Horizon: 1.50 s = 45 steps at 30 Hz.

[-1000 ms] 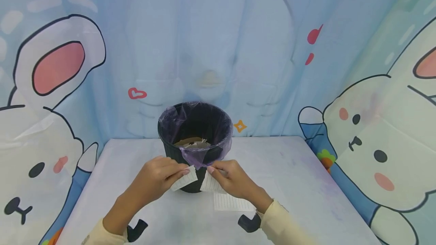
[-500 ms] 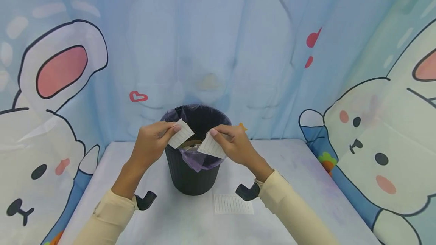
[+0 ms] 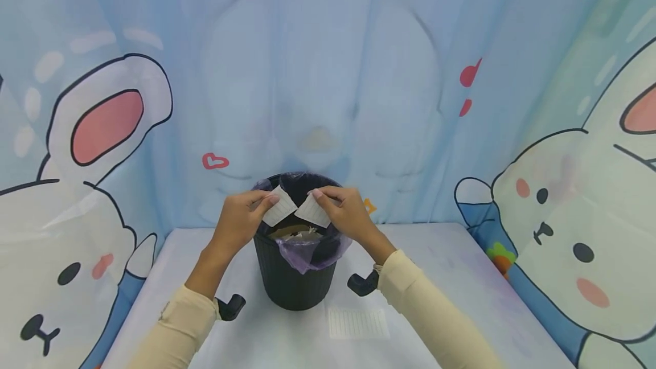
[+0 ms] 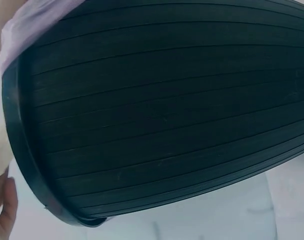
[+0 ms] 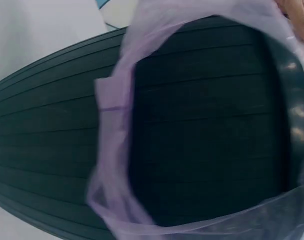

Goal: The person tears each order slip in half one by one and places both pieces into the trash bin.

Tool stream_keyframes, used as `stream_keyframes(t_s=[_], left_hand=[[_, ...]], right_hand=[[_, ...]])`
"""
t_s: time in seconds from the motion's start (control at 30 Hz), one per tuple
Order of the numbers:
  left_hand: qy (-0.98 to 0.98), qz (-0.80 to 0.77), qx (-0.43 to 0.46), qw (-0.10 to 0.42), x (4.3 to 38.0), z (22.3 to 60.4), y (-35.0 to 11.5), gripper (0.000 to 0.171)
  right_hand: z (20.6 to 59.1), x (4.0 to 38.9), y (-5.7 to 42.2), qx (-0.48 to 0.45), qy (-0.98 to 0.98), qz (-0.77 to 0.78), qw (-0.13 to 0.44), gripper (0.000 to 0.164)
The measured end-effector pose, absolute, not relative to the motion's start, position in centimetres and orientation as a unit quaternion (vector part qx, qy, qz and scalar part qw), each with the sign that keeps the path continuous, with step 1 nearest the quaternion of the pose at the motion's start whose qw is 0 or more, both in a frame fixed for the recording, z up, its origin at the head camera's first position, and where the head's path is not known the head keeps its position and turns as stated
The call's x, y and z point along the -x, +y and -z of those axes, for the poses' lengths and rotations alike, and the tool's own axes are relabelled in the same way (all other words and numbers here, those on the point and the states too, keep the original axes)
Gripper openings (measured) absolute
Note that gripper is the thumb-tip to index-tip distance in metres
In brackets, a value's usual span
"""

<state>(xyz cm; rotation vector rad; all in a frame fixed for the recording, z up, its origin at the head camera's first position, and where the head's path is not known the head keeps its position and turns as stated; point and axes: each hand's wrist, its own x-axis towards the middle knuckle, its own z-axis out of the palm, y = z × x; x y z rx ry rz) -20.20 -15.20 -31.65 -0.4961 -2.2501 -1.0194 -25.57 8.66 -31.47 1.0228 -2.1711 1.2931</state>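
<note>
My left hand [image 3: 238, 224] pinches a torn piece of lined white paper [image 3: 279, 208] between thumb and fingers. A second lined piece [image 3: 312, 211] is pinched in my right hand [image 3: 351, 215]. Both pieces hang over the mouth of a black ribbed waste bin [image 3: 294, 281], close together with their lower corners nearly meeting. A thin purple bag [image 3: 303, 256] lines the bin and droops over its front rim. The bin's side [image 4: 167, 110] fills most of the left wrist view; in the right wrist view the purple liner [image 5: 114, 125] hangs across it. Neither wrist view clearly shows the held paper.
Brown and white scraps [image 3: 297, 232] lie inside the bin. A lined sheet [image 3: 359, 323] lies flat on the white table [image 3: 420, 278], right of the bin's foot. Behind stands a blue curtain [image 3: 318, 73] printed with rabbits. Black wrist mounts [image 3: 232, 307] jut inward from the sleeves.
Both hands have risen from in front of the bin to above its mouth, each carrying its paper piece. Over the last half second the pieces have come closer together. The head view has tilted slightly upward.
</note>
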Motion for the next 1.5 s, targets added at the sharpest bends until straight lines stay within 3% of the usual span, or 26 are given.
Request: stream_keyframes(t_s=[0.17,0.5,0.87,1.17,1.5], left_hand=[[-0.869,0.381,0.165,0.270,20.1,32.6,-15.0,0.032],[-0.874,0.373,0.180,0.253,19.7,32.4,-14.6,0.031],[-0.876,0.357,0.194,0.258,19.2,32.0,-14.7,0.030],[-0.878,0.345,0.207,0.259,18.5,31.9,-15.0,0.030],[-0.885,0.313,0.224,0.261,16.9,32.0,-15.8,0.034]], right_hand=[[32.9,25.3,8.8,-0.363,-0.788,-0.461,0.185,0.022],[33.3,25.3,9.1,-0.371,-0.790,-0.451,0.186,0.027],[32.6,25.1,9.4,-0.361,-0.812,-0.425,0.171,0.033],[32.8,25.3,9.8,-0.387,-0.821,-0.401,0.122,0.039],[32.8,24.5,11.2,-0.359,-0.824,-0.414,0.147,0.034]])
